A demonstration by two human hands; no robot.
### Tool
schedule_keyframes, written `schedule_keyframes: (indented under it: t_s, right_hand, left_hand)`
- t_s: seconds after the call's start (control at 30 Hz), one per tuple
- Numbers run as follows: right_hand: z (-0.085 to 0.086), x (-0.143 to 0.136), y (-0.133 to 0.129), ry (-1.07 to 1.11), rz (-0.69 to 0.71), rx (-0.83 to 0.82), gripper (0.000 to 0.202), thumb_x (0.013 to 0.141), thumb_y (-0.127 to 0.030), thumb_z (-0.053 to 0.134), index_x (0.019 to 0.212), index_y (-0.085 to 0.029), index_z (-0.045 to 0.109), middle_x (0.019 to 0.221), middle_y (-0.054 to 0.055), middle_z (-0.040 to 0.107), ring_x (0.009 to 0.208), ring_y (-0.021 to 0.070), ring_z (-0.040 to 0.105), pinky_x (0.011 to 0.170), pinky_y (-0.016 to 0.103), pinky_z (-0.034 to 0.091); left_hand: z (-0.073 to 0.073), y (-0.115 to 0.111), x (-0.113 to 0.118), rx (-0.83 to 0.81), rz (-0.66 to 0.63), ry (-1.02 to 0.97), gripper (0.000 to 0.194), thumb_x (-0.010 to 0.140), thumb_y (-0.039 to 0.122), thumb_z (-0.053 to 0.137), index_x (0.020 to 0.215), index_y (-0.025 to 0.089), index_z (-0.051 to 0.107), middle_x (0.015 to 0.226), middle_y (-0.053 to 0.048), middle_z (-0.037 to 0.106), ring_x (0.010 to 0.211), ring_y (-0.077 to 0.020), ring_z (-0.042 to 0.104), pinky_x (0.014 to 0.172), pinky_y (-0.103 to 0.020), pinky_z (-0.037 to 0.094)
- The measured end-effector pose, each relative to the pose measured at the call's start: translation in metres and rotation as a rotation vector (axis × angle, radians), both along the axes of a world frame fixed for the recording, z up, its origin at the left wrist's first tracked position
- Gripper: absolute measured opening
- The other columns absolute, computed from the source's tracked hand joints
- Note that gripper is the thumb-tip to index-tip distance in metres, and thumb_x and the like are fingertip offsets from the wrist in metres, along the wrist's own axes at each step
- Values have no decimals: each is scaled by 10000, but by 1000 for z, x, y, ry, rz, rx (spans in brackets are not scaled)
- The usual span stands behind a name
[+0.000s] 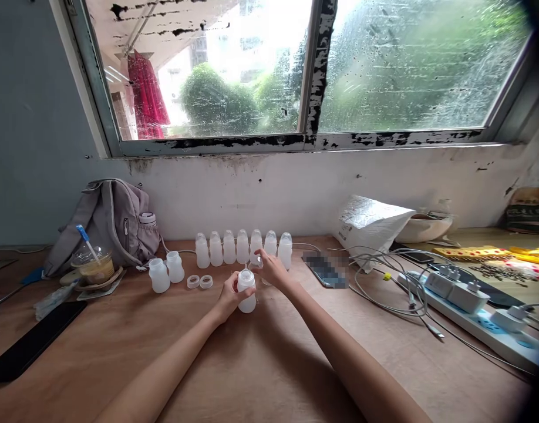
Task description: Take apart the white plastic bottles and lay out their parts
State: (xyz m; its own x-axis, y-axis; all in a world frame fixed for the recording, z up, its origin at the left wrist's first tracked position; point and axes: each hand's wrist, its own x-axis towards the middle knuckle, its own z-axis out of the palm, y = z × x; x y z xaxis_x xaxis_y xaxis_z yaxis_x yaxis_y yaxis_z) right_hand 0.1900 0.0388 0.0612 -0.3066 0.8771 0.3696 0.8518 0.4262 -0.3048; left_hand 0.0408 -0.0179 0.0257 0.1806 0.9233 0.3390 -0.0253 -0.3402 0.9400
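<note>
My left hand is wrapped round a small white baby bottle, which stands upright in front of me with a collar and a clear teat on top. Just above and to the right of that teat, my right hand pinches a small clear cap, partly hidden by the fingers. Behind my hands several capped baby bottles form a row. To the left stand two uncapped bottles, with two white collar rings lying flat beside them.
On the left are a backpack, an iced drink cup and a black flat object. A phone, tangled cables, a power strip and a silvery bag lie to the right. A window is above.
</note>
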Motion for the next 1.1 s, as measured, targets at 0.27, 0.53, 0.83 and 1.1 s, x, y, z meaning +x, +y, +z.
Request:
schedule_keyframes:
  t_s: [0.27, 0.53, 0.83, 1.1]
  right_hand:
    - [-21, 0, 2, -123, -29, -74, 281, 711, -273, 558, 973, -207, 482, 976, 62, 600, 954, 236, 467, 763, 322, 271]
    - [-20, 7, 5, -169, -63, -163, 309, 662, -246, 576, 959, -193, 507, 926, 73, 606, 926, 251, 482, 726, 320, 277]
    - [8, 7, -3, -64, -21, -100, 224, 774, -206, 440, 989, -197, 502, 981, 61, 580, 933, 198, 485, 696, 261, 315]
    - [37, -20, -39, -30, 25, -95, 402, 785, -558, 369, 794, -195, 539, 701, 32, 595, 648, 168, 544, 496, 220, 287]
  left_hand:
    - [-4, 5, -3, -21, -53, 11, 324, 610, 352, 667, 801, 167, 482, 714, 28, 478, 670, -105, 451, 617, -204, 352]
    - [-1, 5, -5, -14, -104, 14, 310, 617, 323, 672, 795, 168, 471, 702, 40, 451, 665, -91, 433, 609, -191, 337]
    - [-3, 7, -5, -37, -62, 10, 353, 610, 368, 675, 839, 166, 499, 723, 25, 498, 683, -110, 467, 630, -210, 361]
    - [-2, 4, -1, -127, -74, -1, 441, 699, 431, 574, 1036, 150, 523, 825, -45, 572, 732, -170, 531, 625, -260, 394]
